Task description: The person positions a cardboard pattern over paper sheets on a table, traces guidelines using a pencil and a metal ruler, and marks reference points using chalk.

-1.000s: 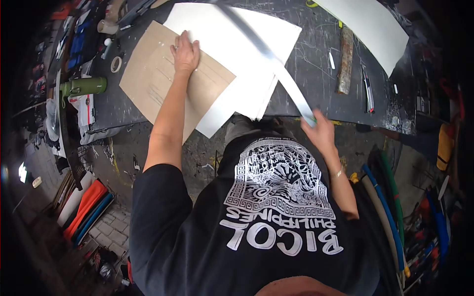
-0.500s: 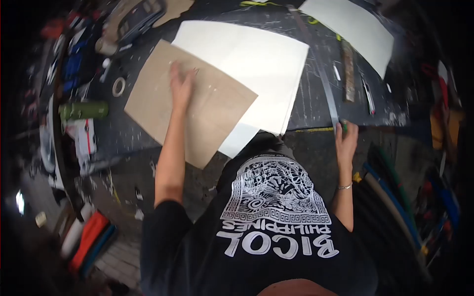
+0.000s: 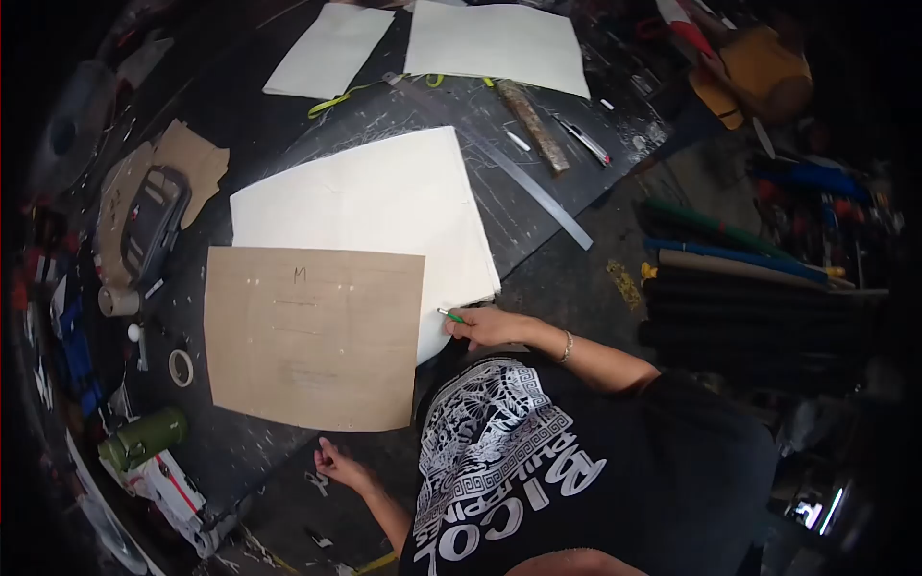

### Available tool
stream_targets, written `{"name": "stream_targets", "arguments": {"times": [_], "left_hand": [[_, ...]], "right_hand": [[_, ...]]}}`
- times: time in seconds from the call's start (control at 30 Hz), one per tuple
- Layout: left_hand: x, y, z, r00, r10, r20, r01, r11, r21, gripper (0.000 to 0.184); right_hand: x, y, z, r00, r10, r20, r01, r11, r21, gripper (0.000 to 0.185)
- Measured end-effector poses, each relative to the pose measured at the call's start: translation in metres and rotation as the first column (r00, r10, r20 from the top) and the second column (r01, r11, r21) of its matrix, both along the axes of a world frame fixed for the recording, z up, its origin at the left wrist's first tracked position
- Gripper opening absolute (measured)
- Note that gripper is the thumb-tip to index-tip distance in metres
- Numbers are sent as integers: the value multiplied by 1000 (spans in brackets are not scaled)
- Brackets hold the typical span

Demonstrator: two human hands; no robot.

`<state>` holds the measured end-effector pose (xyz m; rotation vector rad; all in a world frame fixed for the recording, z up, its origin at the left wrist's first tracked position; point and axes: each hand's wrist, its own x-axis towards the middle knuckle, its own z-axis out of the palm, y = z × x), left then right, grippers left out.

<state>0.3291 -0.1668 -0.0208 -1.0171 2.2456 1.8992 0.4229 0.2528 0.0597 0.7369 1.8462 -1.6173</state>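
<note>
Beyond the loosely curled left hand (grip unclear), brown paper marked "M" overlaps white sheets on a dark surface; the right hand holds a green pen. Right of both, dark rolls; nearer, a shirt lettered "BICOL".

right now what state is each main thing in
Slim green pen: held in right hand, capped or not unclear
Right hand: closed around pen
Left hand: no object visible, fingers bent
Rectangular brown sheet marked M: flat, overlapping white sheets
Large white sheets: partly covered
Long metal ruler: one end past black table's edge
Round beige tape roll: on table
Green cylindrical bottle: closed or not unclear
</note>
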Motion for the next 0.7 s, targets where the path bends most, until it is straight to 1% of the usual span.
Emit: {"name": "stream_targets", "arguments": {"times": [0.07, 0.1, 0.13, 0.17, 0.23, 0.33, 0.43, 0.47, 0.53, 0.57, 0.6, 0.7], "left_hand": [[5, 24, 28, 999, -5, -46, 15, 976, 217, 56], [4, 37, 33, 998, -7, -66, 28, 943, 330, 58], [0, 34, 27, 996, -59, -64, 79, 926, 368, 63], [-1, 31, 21, 994, -103, -47, 113, 927, 357, 59], [-3, 43, 31, 991, -116, -62, 131, 886, 444, 53], [-5, 55, 39, 995, -94, -36, 100, 905, 414, 46], [-12, 69, 55, 965, -204, -167, 259, 852, 454, 45], [-15, 75, 56, 962, -222, -161, 273, 845, 461, 45], [-18, 83, 59, 953, -262, -152, 303, 829, 470, 47], [-20, 86, 61, 949, -267, -168, 315, 805, 503, 48], [-20, 89, 64, 945, -271, -183, 327, 780, 534, 49], [-20, 101, 81, 945, -264, -195, 328, 728, 602, 50]], "right_hand": [[6, -4, -9, 995, 40, -96, -30, 995, 100, 38], [9, -3, -14, 988, 62, -140, -39, 986, 160, 38], [10, -3, -16, 980, 57, -191, -26, 987, 160, 35], [14, -6, -30, 956, -52, -289, 89, 989, 118, 30], [13, -11, -23, 930, -204, -307, 223, 975, 26, 28], [3, -17, -10, 878, -269, -395, 353, 922, 157, 30], [-12, -15, 19, 901, -344, -266, 412, 871, 267, 31], [-16, -18, 10, 860, -368, -352, 466, 848, 252, 28], [-23, -19, 9, 827, -245, -506, 447, 833, 327, 28], [-25, -19, 10, 800, -176, -574, 440, 822, 362, 28], [-31, -18, 35, 858, -212, -468, 385, 869, 312, 28], [-45, -8, 47, 781, -107, -616, 393, 850, 351, 25]]}}
